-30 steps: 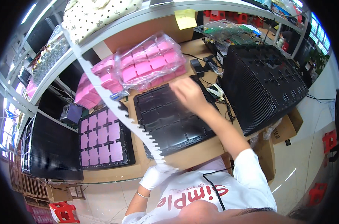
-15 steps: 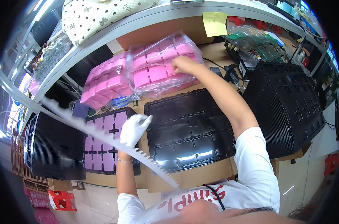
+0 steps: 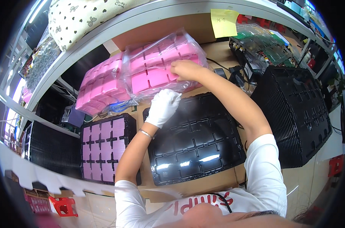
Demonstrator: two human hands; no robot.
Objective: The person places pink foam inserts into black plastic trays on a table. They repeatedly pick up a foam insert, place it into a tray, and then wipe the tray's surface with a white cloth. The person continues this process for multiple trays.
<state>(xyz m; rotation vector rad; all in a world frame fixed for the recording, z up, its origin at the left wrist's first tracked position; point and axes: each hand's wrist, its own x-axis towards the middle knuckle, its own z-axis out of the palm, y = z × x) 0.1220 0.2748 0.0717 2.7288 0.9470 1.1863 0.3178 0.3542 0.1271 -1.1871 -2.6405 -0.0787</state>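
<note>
My right hand [image 3: 187, 71], bare, reaches to the clear plastic bag [image 3: 197, 47] of pink slotted foam sheets [image 3: 157, 78]; its fingers are closed at the right edge of the front foam. My left hand [image 3: 163, 109], in a white glove, is just below the bag's front edge, over the far left part of a black compartment tray [image 3: 197, 144]. Its fingers are curled together, and what they hold, if anything, is hidden. A pale, toothed strip [image 3: 58, 180] crosses the lower left, blurred and close to the camera.
Left stands a black tray with pinkish-purple inserts [image 3: 104, 148], beside a stack of black trays [image 3: 54, 148]. Another tall tray stack [image 3: 294, 114] stands right. A second pink foam bundle [image 3: 102, 85] sits back left, under a white shelf edge [image 3: 142, 19]. Circuit boards [image 3: 263, 43] lie back right.
My left hand has moved right and away from me, toward the bag. The toothed strip has dropped from across the left tray to the lower left. My right hand has shifted slightly left.
</note>
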